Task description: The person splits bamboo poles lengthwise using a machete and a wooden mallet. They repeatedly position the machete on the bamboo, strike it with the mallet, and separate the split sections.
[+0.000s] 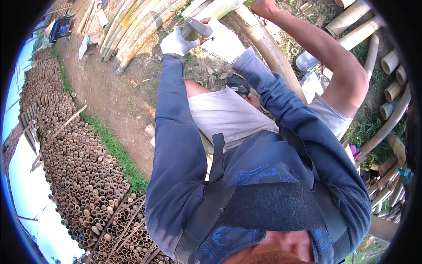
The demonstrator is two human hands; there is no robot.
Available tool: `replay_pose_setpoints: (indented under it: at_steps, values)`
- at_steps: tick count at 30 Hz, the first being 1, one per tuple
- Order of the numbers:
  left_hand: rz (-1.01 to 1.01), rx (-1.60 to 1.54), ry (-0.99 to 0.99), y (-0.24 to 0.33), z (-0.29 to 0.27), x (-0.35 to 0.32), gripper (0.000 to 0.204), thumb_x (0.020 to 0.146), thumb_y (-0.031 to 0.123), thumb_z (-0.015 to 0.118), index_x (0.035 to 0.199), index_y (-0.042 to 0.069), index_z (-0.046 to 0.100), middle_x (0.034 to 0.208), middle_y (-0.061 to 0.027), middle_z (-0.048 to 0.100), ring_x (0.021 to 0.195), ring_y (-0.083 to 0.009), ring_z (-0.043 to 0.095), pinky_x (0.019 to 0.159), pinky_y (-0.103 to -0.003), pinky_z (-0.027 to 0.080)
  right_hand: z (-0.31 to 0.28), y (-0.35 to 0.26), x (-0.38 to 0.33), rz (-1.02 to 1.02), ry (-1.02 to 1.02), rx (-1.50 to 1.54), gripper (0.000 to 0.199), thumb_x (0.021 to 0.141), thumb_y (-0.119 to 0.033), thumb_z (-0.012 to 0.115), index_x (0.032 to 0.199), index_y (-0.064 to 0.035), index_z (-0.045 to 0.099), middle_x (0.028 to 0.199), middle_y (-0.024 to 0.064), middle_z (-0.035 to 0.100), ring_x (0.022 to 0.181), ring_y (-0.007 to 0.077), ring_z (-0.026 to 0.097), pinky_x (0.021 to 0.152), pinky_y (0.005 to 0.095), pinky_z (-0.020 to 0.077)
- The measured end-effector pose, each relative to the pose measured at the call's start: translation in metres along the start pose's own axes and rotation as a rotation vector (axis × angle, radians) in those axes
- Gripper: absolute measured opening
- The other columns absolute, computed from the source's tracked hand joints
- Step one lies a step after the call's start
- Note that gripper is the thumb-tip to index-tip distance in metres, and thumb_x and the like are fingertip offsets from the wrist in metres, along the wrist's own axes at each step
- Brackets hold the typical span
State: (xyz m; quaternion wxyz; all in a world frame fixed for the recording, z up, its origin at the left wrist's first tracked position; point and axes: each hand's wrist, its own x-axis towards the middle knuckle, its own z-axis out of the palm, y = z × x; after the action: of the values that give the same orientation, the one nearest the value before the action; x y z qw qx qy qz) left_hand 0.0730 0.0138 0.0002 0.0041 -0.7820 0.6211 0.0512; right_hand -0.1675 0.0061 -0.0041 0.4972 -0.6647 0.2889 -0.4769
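Note:
Both my hands wear white work gloves and meet at the top of the view. My left hand (pixel 175 43) is closed around the near end of a greenish bamboo pole (pixel 190 33). My right hand (pixel 223 42) is closed on a tool with a broad grey blade (pixel 200 27), which lies across the pole close to that end. The glove hides most of the tool's handle. The pole runs away toward the upper right, partly behind my right hand. Whether the blade cuts into the bamboo cannot be made out.
Several long bamboo poles (pixel 132 33) lie at the upper left. A thick pole (pixel 274 55) slants past my right wrist. More bamboo lengths (pixel 391 61) lie at the right. A large stack of cut bamboo (pixel 88 185) fills the left, beyond a dirt path (pixel 105 97) and grass strip.

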Motion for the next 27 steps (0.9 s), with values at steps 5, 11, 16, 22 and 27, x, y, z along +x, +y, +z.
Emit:
replay_pose_setpoints:
  at_steps: [5, 11, 16, 22, 27]
  values:
    - [0.098, 0.283, -0.036, -0.009, 0.006, 0.011, 0.097, 0.077, 0.074, 0.082, 0.145, 0.007, 0.063, 0.139, -0.0191, 0.07, 0.122, -0.0378, 0.072, 0.104, -0.046, 0.057, -0.074, -0.067, -0.115, 0.304, -0.093, -0.073, 0.059, 0.085, -0.007, 0.075, 0.143, -0.0125, 0.06, 0.128, 0.0158, 0.069, 0.111, 0.0336, 0.072, 0.096, 0.0409, 0.0567]
    - [0.196, 0.251, -0.098, -0.017, 0.015, 0.013, 0.084, 0.082, 0.071, 0.08, 0.139, 0.01, 0.067, 0.143, -0.0157, 0.068, 0.118, -0.0369, 0.073, 0.101, -0.048, 0.058, -0.119, -0.1, -0.176, 0.135, -0.079, -0.109, 0.057, 0.092, -0.012, 0.073, 0.146, -0.0093, 0.057, 0.125, 0.0151, 0.07, 0.112, 0.0284, 0.073, 0.097, 0.0384, 0.057]
    - [-0.012, 0.081, -0.076, -0.012, 0.006, 0.007, 0.102, 0.068, 0.069, 0.089, 0.141, 0.005, 0.064, 0.123, -0.0216, 0.077, 0.114, -0.0379, 0.076, 0.099, -0.047, 0.06, -0.003, -0.012, 0.007, -0.141, 0.015, -0.076, 0.052, 0.091, -0.009, 0.074, 0.142, -0.0104, 0.06, 0.117, 0.0122, 0.069, 0.103, 0.0235, 0.07, 0.091, 0.0375, 0.0564]
    - [0.063, 0.306, -0.124, -0.01, 0.009, 0.011, 0.103, 0.077, 0.077, 0.08, 0.147, 0.003, 0.061, 0.14, -0.0236, 0.07, 0.12, -0.038, 0.073, 0.103, -0.044, 0.058, -0.048, -0.041, -0.081, 0.191, -0.07, -0.191, 0.062, 0.088, -0.016, 0.076, 0.147, -0.0121, 0.057, 0.134, 0.0176, 0.068, 0.116, 0.0374, 0.071, 0.1, 0.0433, 0.0573]
    - [0.149, 0.171, -0.13, -0.016, 0.014, 0.009, 0.103, 0.081, 0.077, 0.076, 0.149, 0.002, 0.059, 0.153, -0.0213, 0.061, 0.131, -0.0381, 0.067, 0.109, -0.046, 0.053, -0.137, -0.117, -0.207, 0.092, -0.107, -0.209, 0.051, 0.094, -0.005, 0.064, 0.145, -0.0018, 0.055, 0.136, 0.0192, 0.068, 0.115, 0.0325, 0.073, 0.102, 0.0412, 0.0567]
